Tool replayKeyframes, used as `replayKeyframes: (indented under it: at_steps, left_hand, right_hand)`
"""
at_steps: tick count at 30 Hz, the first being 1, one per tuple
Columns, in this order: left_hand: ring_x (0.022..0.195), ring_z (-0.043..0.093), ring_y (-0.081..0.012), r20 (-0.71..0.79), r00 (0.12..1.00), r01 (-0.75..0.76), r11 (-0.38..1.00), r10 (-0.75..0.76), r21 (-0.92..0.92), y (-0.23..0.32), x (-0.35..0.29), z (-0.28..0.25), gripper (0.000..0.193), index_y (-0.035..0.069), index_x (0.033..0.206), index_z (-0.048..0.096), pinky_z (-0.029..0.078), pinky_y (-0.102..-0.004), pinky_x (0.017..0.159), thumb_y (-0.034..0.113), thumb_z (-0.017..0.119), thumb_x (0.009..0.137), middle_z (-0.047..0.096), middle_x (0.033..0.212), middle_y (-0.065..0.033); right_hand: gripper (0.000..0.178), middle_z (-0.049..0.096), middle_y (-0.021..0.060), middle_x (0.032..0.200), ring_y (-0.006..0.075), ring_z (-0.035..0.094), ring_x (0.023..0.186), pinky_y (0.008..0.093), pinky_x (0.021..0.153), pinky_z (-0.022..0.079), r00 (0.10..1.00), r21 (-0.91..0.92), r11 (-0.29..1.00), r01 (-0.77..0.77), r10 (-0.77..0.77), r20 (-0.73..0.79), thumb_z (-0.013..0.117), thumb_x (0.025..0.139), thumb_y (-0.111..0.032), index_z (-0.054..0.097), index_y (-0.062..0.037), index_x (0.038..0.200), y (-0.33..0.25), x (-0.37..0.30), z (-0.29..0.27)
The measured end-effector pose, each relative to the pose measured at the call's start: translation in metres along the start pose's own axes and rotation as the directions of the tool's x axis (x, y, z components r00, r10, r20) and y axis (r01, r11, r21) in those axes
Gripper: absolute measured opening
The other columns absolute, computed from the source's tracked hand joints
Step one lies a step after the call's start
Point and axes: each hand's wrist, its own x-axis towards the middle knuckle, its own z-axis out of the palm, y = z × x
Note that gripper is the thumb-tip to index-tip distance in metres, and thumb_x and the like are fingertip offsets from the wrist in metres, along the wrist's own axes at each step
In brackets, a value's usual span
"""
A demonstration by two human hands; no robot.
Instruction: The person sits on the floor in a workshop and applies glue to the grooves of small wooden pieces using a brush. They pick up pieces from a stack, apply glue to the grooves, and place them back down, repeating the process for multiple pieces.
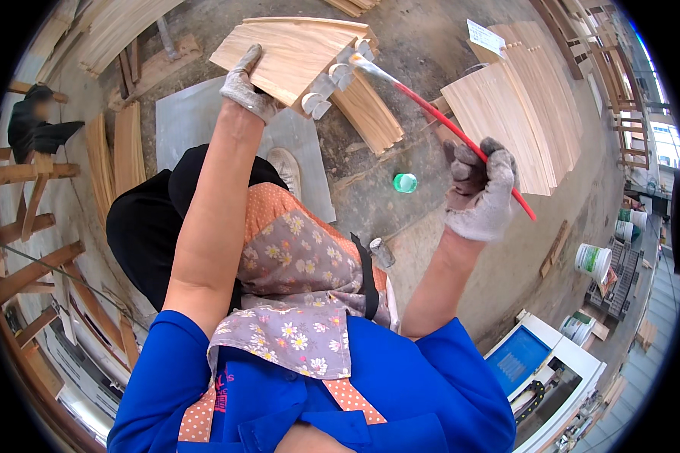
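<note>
My left hand (248, 87), in a worn grey-white glove, grips the edge of a pale wooden panel (291, 57), thumb on its top face. Rounded grey-white tabs (329, 87) stand out along the panel's right end. In my gloved right hand (480, 189), fingers closed round it, is a thin brush (461, 134) with a red handle. Its whitish tip lies at the corner of the panel's end; whether it touches is too small to tell. A small green cup (405, 183) stands on the floor between my hands.
Stacked boards (499, 121) with a paper sheet (485, 36) lie at the right, and more boards (366, 113) beneath the panel. A grey sheet (196, 113) covers the floor near my shoe (285, 167). Wooden frames (38, 177) line the left; a white bucket (593, 260) stands right.
</note>
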Motion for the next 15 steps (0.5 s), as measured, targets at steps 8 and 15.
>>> replayKeyframes:
  at_steps: [8, 15]
  left_hand:
    - [0.092, 0.061, -0.0283, 0.066, 0.998, -0.008, 1.0, 0.008, 0.0, 0.002, -0.001, -0.005, 0.048, 0.01, 0.114, 0.051, 0.052, -0.0514, 0.071, 0.033, 0.066, 0.075, 0.06, 0.107, -0.0101]
    - [0.09, 0.062, -0.0282, -0.019, 0.997, -0.068, 0.995, 0.069, 0.068, -0.001, -0.006, 0.003, 0.048, 0.01, 0.115, 0.05, 0.052, -0.0518, 0.068, 0.033, 0.065, 0.075, 0.061, 0.106, -0.0103]
  right_hand:
    - [0.019, 0.062, 0.0167, 0.07, 0.0231, 0.061, 0.057, 0.0256, 0.051, 0.051, 0.996, -0.378, 0.922, 0.089, -0.089, 0.017, 0.05, 0.083, -0.011, 0.056, 0.006, 0.09, 0.005, -0.001, -0.005]
    - [0.019, 0.062, 0.0175, 0.069, 0.0199, 0.056, 0.051, 0.0344, 0.062, 0.053, 0.999, 0.003, 1.0, -0.03, 0.03, -0.02, 0.049, 0.082, -0.013, 0.058, 0.0024, 0.089, 0.001, -0.003, -0.002]
